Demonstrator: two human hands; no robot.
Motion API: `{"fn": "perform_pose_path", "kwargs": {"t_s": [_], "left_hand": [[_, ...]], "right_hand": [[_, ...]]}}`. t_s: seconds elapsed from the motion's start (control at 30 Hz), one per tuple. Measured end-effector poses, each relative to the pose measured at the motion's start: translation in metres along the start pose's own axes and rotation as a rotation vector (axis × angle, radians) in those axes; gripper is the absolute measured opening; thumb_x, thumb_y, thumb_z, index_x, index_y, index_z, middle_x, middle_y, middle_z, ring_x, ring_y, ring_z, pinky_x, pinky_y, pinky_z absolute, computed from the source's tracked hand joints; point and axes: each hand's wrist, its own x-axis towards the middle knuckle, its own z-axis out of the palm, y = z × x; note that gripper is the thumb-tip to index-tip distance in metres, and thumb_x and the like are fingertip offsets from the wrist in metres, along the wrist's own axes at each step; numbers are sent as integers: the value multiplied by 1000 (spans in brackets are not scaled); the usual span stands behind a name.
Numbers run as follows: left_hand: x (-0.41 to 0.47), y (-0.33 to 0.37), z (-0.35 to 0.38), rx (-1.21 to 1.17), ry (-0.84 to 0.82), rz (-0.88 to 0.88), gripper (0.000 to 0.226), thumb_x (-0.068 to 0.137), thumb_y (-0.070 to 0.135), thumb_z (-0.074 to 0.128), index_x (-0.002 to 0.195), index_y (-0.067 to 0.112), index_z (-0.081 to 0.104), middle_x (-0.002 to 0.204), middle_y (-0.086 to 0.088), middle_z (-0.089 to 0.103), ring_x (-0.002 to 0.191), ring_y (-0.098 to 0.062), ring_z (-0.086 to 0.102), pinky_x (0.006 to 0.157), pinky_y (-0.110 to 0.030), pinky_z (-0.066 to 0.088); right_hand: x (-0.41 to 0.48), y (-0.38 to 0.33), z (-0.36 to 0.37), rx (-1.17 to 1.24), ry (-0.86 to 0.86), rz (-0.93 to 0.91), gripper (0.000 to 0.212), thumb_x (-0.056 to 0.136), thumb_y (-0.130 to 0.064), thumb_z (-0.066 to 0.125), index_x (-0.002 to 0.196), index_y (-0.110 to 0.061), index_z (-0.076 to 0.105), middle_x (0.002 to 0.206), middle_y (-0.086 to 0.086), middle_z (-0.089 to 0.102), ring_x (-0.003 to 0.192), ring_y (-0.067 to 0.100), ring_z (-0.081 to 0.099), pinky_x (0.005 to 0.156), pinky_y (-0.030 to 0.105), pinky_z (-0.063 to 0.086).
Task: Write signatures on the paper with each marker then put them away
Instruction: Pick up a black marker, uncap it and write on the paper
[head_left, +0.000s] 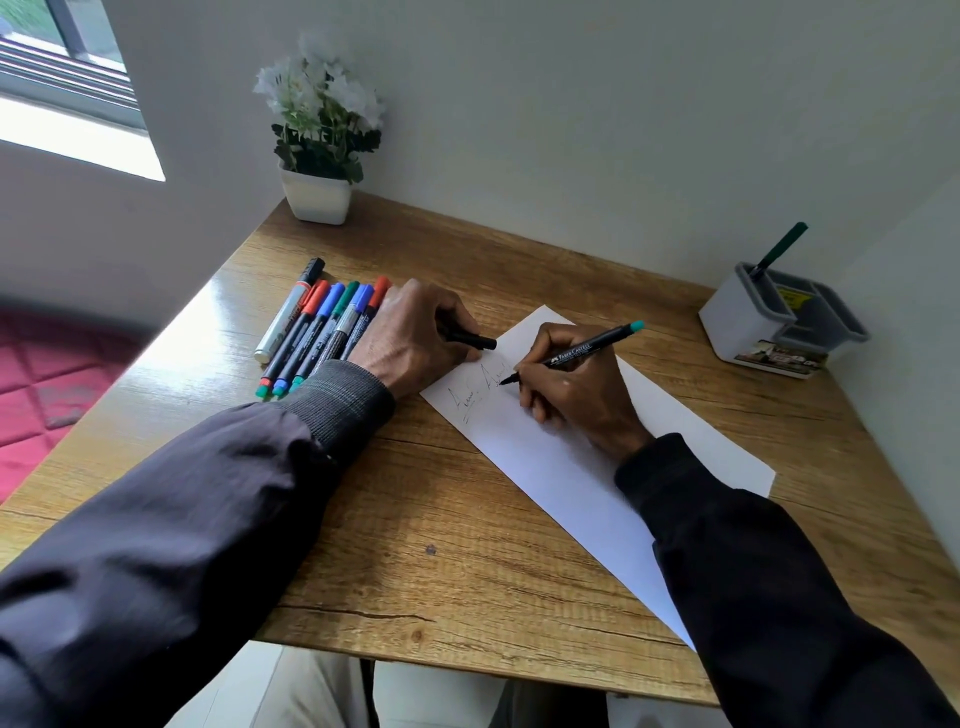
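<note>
Dark sleeves (218, 519) of both arms, nearest the lens, crossed the front edge of a wooden table (441, 551).

Edges and room: table set in a corner, its far and right sides against pale walls (571, 130), left edge open to the room. Bare wood lay free between the two forearms, and again between paper and tub.

Surface and room: potted plant with white flowers (317, 195) at the far left corner. Window (67, 67) at upper left. Red quilted cushion (41, 384) below the left edge.

Task items:
- Paper (561, 478), a long white strip lying at a slant across the right half of the table, thin dark signature lines (475, 395) near its far end.
- Marker (571, 354), black barrel, teal end, gripped in the curled fingers of the right hand (576, 400), tip touching the paper just beside the writing.
- Left hand (415, 338), resting at the paper's left edge, fingers curled round a short black piece, apparently the cap (472, 340).
- Row of markers (322, 332), side by side just left of that hand, caps red, blue and green.
- Grey-and-white tub (748, 327) at the far right, well apart from the paper, one green marker (782, 249) standing tilted in it.
</note>
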Motion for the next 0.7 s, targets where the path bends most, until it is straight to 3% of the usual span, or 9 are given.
{"fn": "perform_pose_path", "kwargs": {"t_s": [0.23, 0.4, 0.47, 0.57, 0.7], "left_hand": [[-1, 3, -1, -9, -5, -5, 16, 77, 19, 86, 84, 24, 72, 89, 7, 73, 77, 3, 67, 62, -1, 50], [-1, 2, -1, -28, -2, 24, 19, 75, 21, 88, 81, 29, 72, 87, 8, 74, 78, 0, 69, 68, -14, 59], [-2, 3, -1, -29, 0, 30, 20, 75, 21, 88, 81, 30, 72, 87, 8, 74, 78, 0, 69, 68, -13, 58], [-2, 4, -2, -25, -5, 9, 21, 76, 20, 87, 81, 30, 69, 88, 9, 72, 77, 2, 67, 63, -2, 51], [-2, 5, -2, -29, -6, -6, 22, 77, 20, 87, 80, 30, 68, 89, 9, 72, 75, 4, 66, 61, 0, 48]], "right_hand": [[-3, -1, 1, 22, -100, -62, 14, 83, 14, 64, 70, 12, 59, 55, 22, 61, 38, 26, 52, 39, 26, 42], [2, 3, 3, -18, 94, 4, 22, 85, 6, 68, 68, -6, 60, 58, 21, 64, 39, 23, 55, 39, 23, 42], [3, 3, 2, -3, 120, 16, 23, 86, 5, 67, 69, -7, 60, 59, 21, 65, 40, 23, 55, 38, 23, 41], [0, 1, 0, 31, 17, -2, 24, 88, 11, 63, 69, -4, 59, 58, 22, 64, 38, 23, 54, 38, 22, 40], [-3, -1, -1, 38, -92, -36, 21, 83, 19, 60, 65, 9, 56, 53, 25, 59, 35, 24, 48, 39, 25, 41]]}}
